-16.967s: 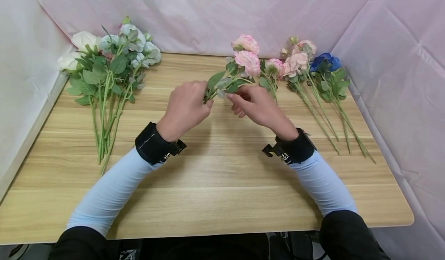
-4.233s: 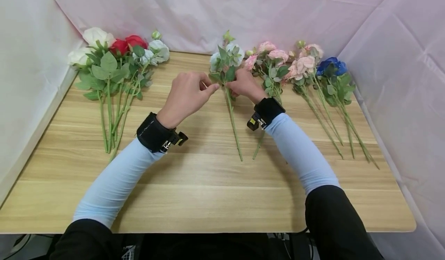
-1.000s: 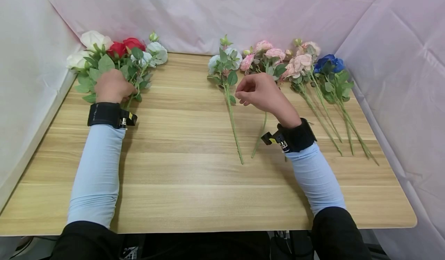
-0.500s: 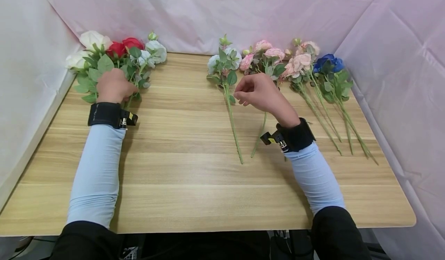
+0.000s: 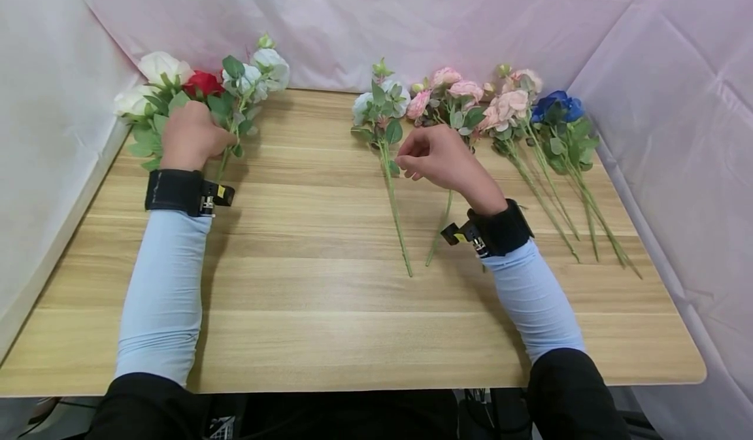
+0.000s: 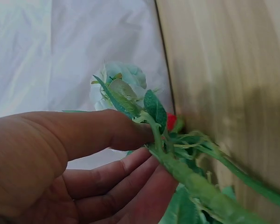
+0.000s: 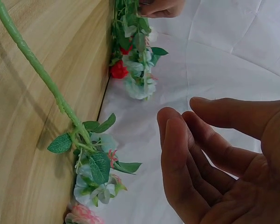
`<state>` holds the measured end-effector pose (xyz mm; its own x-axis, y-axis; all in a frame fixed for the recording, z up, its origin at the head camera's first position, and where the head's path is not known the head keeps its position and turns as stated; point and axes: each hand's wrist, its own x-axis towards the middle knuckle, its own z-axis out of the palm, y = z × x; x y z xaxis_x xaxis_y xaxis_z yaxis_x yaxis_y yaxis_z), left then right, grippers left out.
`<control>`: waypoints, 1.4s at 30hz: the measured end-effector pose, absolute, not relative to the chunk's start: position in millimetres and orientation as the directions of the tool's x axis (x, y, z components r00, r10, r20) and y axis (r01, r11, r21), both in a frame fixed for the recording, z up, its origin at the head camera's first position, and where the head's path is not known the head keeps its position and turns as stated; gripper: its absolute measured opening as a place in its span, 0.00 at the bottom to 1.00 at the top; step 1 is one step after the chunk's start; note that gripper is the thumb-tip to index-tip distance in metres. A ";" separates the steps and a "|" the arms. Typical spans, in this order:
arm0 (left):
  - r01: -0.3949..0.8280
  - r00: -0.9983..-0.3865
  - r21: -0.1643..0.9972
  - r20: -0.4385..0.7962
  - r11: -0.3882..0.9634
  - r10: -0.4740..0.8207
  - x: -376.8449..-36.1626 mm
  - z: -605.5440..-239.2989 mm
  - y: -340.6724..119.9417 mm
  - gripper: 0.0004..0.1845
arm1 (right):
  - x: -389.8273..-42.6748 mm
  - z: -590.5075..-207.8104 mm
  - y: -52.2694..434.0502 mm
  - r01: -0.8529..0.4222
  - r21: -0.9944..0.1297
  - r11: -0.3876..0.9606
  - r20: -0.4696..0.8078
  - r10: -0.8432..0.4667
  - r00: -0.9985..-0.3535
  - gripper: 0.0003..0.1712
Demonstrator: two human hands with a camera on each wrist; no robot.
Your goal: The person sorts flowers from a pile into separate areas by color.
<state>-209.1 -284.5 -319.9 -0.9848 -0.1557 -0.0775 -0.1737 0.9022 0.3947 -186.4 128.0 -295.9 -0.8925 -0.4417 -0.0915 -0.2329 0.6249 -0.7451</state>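
At the left bunch, my left hand (image 5: 194, 136) pinches the stem of a pale blue artificial flower (image 5: 270, 67), lifted a little above the others. In the left wrist view the thumb and fingers close on its green stem (image 6: 196, 184). White roses (image 5: 161, 67) and a red rose (image 5: 202, 84) lie beside that hand, their stems mostly hidden. My right hand (image 5: 441, 155) hovers with loosely bent fingers and nothing between them, as the right wrist view confirms. Just left of it, another pale blue flower (image 5: 382, 103) lies with its stem toward the front.
Right of the middle are pink flowers (image 5: 455, 90), partly behind my right hand. Paler pink flowers (image 5: 508, 106) and a blue flower (image 5: 557, 106) lie farther right on the wooden table (image 5: 329, 335). White cloth (image 5: 376, 28) hangs along the back and sides.
Earlier, both hands were at the middle pale blue flower; the left hand then moved to the left bunch. Within the last half second it has raised a pale blue flower there. The right hand stays still.
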 end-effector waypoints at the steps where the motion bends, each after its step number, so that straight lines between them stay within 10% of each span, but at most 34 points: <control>1: -0.171 -0.985 0.397 -0.067 0.902 -0.157 -208.6 -318.3 -283.2 0.26 | -186.4 -296.1 128.0 -0.234 -0.743 0.627 -0.092 -0.442 -0.892 0.07; 15: -0.108 -0.981 0.465 0.092 0.879 -0.169 -191.0 -281.6 -267.7 0.21 | -188.6 -296.6 128.2 -0.256 -0.724 0.641 -0.088 -0.453 -0.887 0.08; 42: -0.034 -0.999 0.538 -0.033 0.842 -0.019 -187.2 -274.1 -219.2 0.17 | -189.7 -300.1 125.7 -0.262 -0.732 0.629 -0.082 -0.462 -0.883 0.13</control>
